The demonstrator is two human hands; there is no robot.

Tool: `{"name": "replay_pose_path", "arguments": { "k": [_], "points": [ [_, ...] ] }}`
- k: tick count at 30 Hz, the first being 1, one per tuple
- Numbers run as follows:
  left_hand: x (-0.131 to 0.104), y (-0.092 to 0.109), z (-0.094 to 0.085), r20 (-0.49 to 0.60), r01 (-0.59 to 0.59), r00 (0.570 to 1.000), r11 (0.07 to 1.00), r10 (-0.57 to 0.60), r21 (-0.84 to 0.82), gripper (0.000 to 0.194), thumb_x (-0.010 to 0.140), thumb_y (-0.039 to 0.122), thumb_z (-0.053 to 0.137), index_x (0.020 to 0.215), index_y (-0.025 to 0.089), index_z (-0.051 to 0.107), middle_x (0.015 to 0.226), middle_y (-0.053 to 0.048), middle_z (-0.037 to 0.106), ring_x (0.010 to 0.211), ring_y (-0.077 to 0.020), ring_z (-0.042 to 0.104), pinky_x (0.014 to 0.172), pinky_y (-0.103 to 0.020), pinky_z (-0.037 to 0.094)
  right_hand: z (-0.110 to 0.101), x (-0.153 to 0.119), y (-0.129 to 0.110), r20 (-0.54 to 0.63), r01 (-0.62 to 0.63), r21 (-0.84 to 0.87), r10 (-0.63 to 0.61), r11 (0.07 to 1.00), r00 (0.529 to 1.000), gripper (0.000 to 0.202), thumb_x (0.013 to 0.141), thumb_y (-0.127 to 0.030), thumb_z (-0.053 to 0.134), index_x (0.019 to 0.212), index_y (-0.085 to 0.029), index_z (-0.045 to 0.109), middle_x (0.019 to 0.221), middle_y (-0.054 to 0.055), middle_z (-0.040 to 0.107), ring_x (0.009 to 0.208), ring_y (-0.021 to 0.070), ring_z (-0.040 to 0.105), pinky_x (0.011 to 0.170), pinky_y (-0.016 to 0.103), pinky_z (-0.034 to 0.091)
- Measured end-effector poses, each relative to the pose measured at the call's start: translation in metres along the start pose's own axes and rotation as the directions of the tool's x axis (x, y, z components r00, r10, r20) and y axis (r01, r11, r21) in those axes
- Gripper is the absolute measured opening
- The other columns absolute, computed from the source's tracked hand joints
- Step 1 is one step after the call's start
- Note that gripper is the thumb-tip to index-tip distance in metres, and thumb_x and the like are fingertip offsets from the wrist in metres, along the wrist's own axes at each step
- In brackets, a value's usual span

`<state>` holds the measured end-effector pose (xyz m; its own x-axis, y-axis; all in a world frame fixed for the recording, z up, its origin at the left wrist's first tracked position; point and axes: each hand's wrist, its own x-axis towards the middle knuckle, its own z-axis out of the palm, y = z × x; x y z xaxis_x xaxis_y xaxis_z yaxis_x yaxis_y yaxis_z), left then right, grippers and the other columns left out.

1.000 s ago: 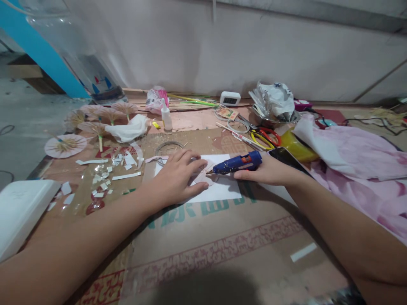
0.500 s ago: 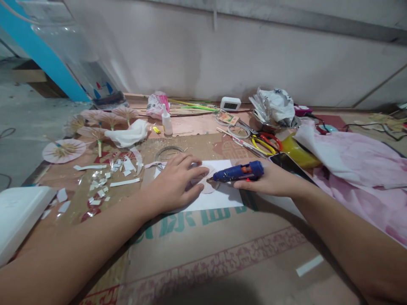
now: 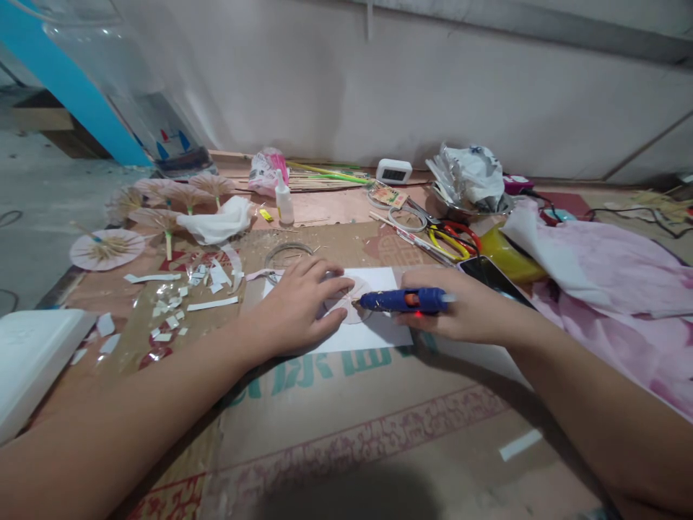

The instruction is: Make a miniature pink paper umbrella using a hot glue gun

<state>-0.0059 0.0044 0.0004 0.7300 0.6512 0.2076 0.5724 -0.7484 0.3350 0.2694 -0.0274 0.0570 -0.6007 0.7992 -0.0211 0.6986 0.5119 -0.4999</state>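
A blue hot glue gun (image 3: 403,300) is gripped in my right hand (image 3: 455,303), with a small red light showing on its underside. Its nozzle points left and is at the surface of a pale round paper disc (image 3: 351,309); whether they touch I cannot tell. The disc lies on a white sheet of paper (image 3: 382,278). My left hand (image 3: 306,303) rests with its fingers spread over the left part of the disc and sheet, hiding some of both. Just behind that hand sits a grey ring-shaped coil (image 3: 286,251).
Small paper umbrellas (image 3: 108,249) stand at the left, near white paper scraps (image 3: 173,318). At the back are a glue bottle (image 3: 284,201), a white digital clock (image 3: 393,171) and scissors (image 3: 452,242). Pink cloth (image 3: 606,253) lies right. Cardboard (image 3: 346,448) covers the front.
The glue gun has turned from a slight upward slant to nearly level, its nozzle shifting a little over the disc. My left hand stays almost in place.
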Motion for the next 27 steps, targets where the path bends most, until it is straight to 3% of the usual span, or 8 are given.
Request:
{"name": "replay_pose_path", "arguments": {
  "k": [11,27],
  "points": [
    [0.001,-0.004,-0.001,-0.046,0.026,0.999,0.999,-0.024,0.036,0.040,0.097,0.041,0.054,0.129,0.021,0.066,0.134,-0.011,0.058,0.127,-0.0317,0.049,0.113,-0.054,0.037,0.004,0.001,0.000,-0.023,0.001,-0.114,-0.004,0.994,1.000,0.030,0.092,-0.045,0.062,0.078,-0.020,0.054,0.076,0.003,0.061,0.071,0.0170,0.051,0.065,0.028,0.032],
    [0.002,-0.002,-0.003,0.004,0.042,0.999,0.998,-0.042,0.045,0.041,0.098,0.039,0.053,0.135,0.024,0.065,0.137,-0.011,0.057,0.128,-0.0328,0.048,0.113,-0.056,0.037,0.001,0.001,-0.009,-0.010,-0.012,-0.130,0.010,0.991,1.000,0.026,0.092,-0.042,0.062,0.080,-0.020,0.058,0.081,0.006,0.067,0.074,0.0189,0.056,0.067,0.029,0.034]
  ]
}}
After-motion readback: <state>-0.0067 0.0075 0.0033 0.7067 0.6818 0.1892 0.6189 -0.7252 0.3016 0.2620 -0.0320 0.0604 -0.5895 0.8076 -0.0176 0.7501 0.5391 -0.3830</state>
